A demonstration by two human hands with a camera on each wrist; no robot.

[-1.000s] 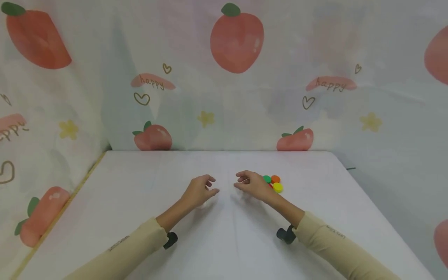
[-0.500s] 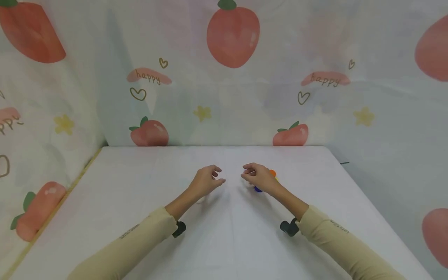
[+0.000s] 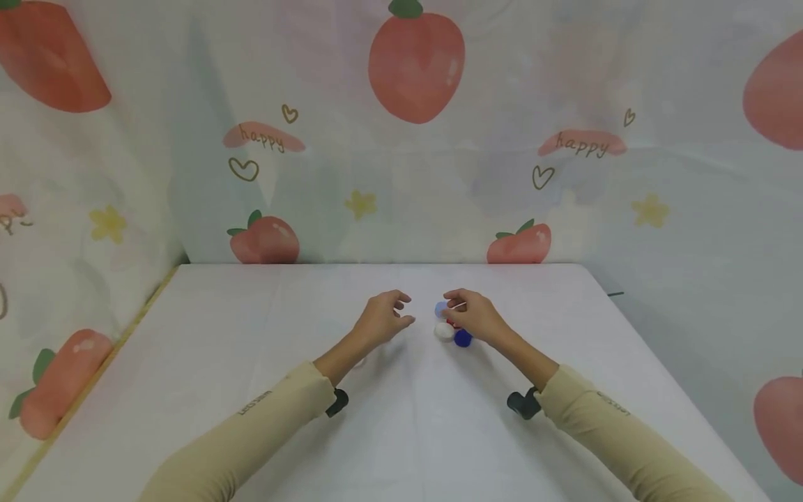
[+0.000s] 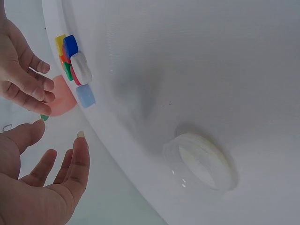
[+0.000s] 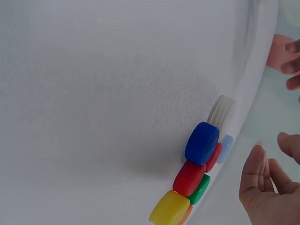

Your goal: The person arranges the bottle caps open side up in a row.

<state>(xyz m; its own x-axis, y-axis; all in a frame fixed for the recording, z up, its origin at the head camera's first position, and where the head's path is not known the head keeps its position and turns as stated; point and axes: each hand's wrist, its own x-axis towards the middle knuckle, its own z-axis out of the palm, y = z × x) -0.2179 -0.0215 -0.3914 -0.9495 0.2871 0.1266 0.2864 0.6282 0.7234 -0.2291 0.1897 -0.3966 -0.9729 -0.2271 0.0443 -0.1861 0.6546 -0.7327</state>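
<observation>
My left hand [image 3: 380, 318] hovers over the table, fingers loosely bent and thumb apart, holding nothing. Facing it, my right hand [image 3: 478, 316] hangs above a cluster of small round plastic caps, its fingers also bent around air. In the head view a white cap [image 3: 444, 332], a dark blue cap [image 3: 463, 338] and a light blue cap [image 3: 440, 309] show beside the right hand, which covers the others. The right wrist view shows a yellow cap [image 5: 169, 208], a red cap [image 5: 189, 178] and a green cap [image 5: 198, 190] in the same cluster.
A clear round container [image 4: 206, 161] sits on the white table [image 3: 376, 446] below my left forearm, mostly hidden in the head view. A fruit-printed cloth [image 3: 326, 230] hangs behind the table's far edge. Small black cameras [image 3: 523, 403] are strapped at the wrists.
Both hands have shifted right and slightly farther away. The white, dark blue and light blue caps have come into sight; the green, orange and yellow ones are now behind the right hand.
</observation>
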